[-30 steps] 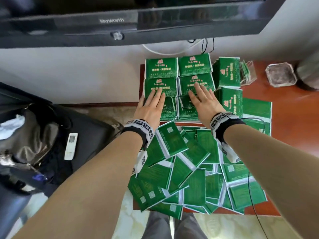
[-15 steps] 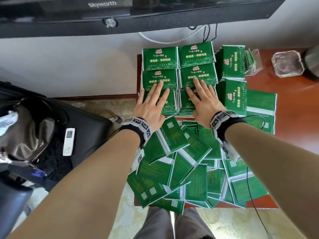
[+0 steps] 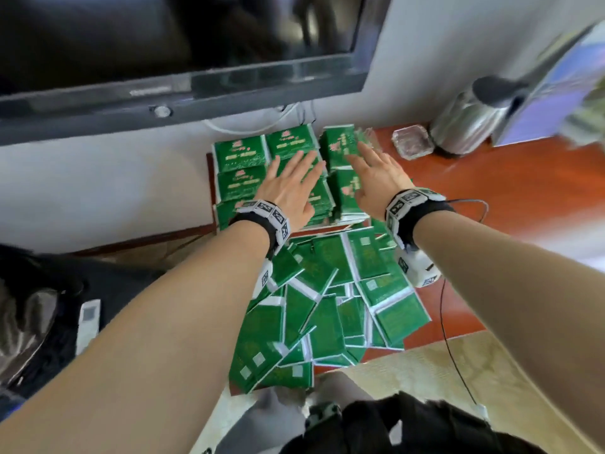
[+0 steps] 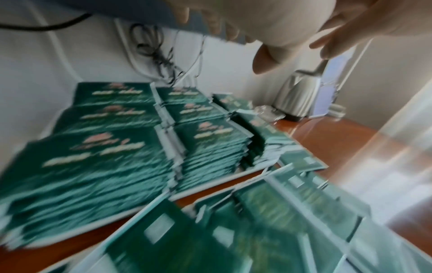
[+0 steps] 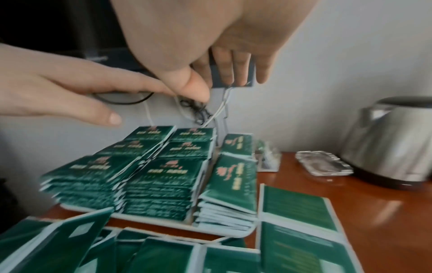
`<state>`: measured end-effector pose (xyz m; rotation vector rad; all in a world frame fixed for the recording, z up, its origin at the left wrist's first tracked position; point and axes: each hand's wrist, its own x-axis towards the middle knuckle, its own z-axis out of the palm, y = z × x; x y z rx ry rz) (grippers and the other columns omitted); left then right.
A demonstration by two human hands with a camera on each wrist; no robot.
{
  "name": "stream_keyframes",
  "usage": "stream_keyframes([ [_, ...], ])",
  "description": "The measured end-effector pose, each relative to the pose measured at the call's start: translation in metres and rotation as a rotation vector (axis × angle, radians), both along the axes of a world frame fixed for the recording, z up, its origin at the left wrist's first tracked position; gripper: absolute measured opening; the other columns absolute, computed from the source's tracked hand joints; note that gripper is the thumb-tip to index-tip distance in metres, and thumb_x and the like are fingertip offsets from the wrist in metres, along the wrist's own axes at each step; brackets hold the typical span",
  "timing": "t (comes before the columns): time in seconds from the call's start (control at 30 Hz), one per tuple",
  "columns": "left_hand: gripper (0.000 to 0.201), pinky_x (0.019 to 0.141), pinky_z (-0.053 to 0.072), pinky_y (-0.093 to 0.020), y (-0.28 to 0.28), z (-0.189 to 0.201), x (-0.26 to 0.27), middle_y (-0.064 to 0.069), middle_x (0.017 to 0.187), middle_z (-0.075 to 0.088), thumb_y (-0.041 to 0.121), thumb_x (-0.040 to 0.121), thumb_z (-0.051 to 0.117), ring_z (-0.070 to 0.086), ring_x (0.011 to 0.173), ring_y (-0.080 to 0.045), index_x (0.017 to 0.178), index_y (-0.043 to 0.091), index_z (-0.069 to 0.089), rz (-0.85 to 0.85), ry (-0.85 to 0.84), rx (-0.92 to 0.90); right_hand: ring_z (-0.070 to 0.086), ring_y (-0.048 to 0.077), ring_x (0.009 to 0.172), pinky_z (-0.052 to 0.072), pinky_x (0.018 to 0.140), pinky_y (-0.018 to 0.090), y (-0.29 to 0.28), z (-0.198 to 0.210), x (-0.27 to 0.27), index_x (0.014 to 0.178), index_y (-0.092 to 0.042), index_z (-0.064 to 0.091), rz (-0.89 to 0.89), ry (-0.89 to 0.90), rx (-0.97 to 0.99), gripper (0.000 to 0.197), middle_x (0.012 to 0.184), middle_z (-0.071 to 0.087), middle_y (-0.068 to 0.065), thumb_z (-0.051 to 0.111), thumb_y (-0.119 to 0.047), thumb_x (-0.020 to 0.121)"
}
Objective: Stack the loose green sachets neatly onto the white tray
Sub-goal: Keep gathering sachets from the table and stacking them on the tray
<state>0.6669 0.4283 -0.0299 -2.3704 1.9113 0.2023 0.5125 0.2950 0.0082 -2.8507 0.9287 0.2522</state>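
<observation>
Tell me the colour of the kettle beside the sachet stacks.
The kettle is shiny silver metal with a black base, clearest in the right wrist view.

We see the stacked sachets [image 3: 244, 152] in the tray [image 5: 243, 233] at the table's [image 3: 523, 191] far left. The loose sachets [image 3: 327, 306] lie near to us. The kettle [image 3: 465, 126] stands far right, behind the ashtray [image 3: 413, 144].

- A lived-in room, likely a hotel or bedroom.
- Black flat-screen television [image 3: 183, 44] mounted on a white wall.
- Shiny steel electric kettle [image 3: 468, 122] and clear glass ashtray [image 3: 413, 143] on a reddish-brown wooden table [image 3: 523, 191].
</observation>
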Motion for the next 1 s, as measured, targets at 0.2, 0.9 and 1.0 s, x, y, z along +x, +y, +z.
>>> stream_keyframes([
  [0.2, 0.075, 0.124, 0.008, -0.053, -0.047, 0.021, -0.072, -0.004, 0.168, 0.0, 0.031, 0.096, 0.048, 0.003, 0.154, -0.022, 0.16, 0.019, 0.011, -0.124, 0.038, -0.077, 0.045, 0.032, 0.127, 0.039, 0.108, 0.044, -0.04, 0.012, -0.099, 0.137, -0.015, 0.05, -0.206, 0.007, -0.062, 0.055, 0.141, 0.047, 0.009, 0.057, -0.01, 0.083],
  [0.9, 0.105, 0.125, 0.005, -0.049, -0.026, -0.136, -0.226, -0.012, 0.164, -0.022, 0.063, 0.091, 0.048, -0.012, 0.153, -0.027, 0.158, 0.008, -0.012, 0.482, 0.13, 0.368, 0.046, 0.031, 0.13, 0.049, 0.102, 0.042, -0.072, -0.148, -0.175, 0.139, -0.016, 0.048, 0.236, 0.285, 0.417, 0.054, 0.142, 0.044, 0.011, 0.066, -0.036, 0.093],
  [1.0, 0.102, 0.125, 0.005, -0.049, -0.028, -0.157, -0.226, -0.012, 0.165, -0.018, 0.063, 0.092, 0.046, -0.009, 0.154, -0.026, 0.158, 0.006, -0.008, 0.545, 0.142, 0.327, 0.049, 0.029, 0.122, 0.05, 0.096, 0.043, -0.057, -0.163, -0.167, 0.144, -0.018, 0.04, 0.286, 0.253, 0.449, 0.072, 0.134, 0.044, 0.009, 0.074, -0.043, 0.085],
])
